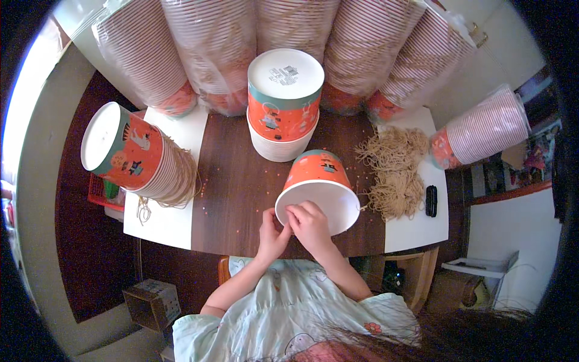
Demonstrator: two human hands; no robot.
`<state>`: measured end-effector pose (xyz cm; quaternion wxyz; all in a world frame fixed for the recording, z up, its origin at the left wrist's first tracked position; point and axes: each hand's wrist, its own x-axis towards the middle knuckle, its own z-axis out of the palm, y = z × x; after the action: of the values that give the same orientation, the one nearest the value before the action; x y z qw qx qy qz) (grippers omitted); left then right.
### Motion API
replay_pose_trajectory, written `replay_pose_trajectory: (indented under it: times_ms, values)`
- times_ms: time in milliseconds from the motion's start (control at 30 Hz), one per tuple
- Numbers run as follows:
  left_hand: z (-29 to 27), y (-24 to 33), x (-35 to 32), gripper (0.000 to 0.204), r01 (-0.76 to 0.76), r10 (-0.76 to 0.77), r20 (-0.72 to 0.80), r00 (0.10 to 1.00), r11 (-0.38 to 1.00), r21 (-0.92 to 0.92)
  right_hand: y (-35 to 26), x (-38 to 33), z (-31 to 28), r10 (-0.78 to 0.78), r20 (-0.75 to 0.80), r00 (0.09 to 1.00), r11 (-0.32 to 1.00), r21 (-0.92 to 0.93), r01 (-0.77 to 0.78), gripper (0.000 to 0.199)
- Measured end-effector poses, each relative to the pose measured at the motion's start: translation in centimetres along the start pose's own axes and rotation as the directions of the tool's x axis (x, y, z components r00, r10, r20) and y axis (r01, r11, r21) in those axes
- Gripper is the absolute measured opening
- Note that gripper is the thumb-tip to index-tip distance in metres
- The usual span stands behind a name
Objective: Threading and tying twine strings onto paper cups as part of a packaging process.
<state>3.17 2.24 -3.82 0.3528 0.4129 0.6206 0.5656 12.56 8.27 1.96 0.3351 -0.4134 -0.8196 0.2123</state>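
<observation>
An orange paper bucket [319, 171] is held at its rim by the left hand [274, 236], whose fingers are bent around the near left edge. The right hand [309, 225] is placed at the bucket's mouth, with its fingertips drawn together on the inner side of that same edge, touching or nearly touching the left fingers; whether anything thin is pinched between them cannot be told. The bucket is tilted over the near middle of the brown tabletop [226, 158], and its white inside is turned toward the person.

Just beyond it, an inverted stack of matching buckets [284, 114] is seen with a printed white base uppermost. To the right, a heap of tan twine [395, 175] is spread partly over a white strip [416, 232], and a small black object [431, 201] is set beside it. On the left, a second stack [137, 154] is hung with loops of twine. Small orange bits [205, 210] are scattered across the wood. Along the back, tall stacks in clear plastic [214, 54] are lined up, and a shorter wrapped stack [482, 130] is tilted at the right edge. Below the table, at the left, a cardboard box [151, 304] is seen.
</observation>
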Motion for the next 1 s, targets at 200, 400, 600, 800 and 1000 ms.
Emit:
replay_pose_trajectory:
  times_ms: [200,400,600,800,1000]
  values:
    - [0.00,0.60,0.05,0.032,-0.015,0.015,-0.003,1.000,0.999,0.028,-0.10,-0.06,-0.03,-0.041,0.016,0.999,0.997,-0.063,0.042,0.011]
    - [0.04,0.56,0.04,0.032,-0.031,0.031,-0.001,1.000,0.999,0.014,-0.10,-0.24,0.13,-0.045,0.057,0.997,0.995,-0.091,0.050,0.012]
    - [0.13,0.65,-0.05,0.031,-0.017,0.018,0.003,1.000,1.000,-0.011,-0.12,-0.25,0.15,-0.050,0.078,0.996,0.990,-0.128,0.060,0.012]
    - [-0.04,0.60,-0.12,0.031,-0.016,0.016,0.017,1.000,0.999,0.038,-0.26,-0.26,0.13,-0.070,0.072,0.995,0.985,-0.154,0.081,0.012]
    - [0.03,0.27,-0.16,0.032,-0.027,0.027,0.008,1.000,1.000,0.004,-0.30,-0.38,0.08,-0.084,0.085,0.993,0.983,-0.154,0.096,0.013]
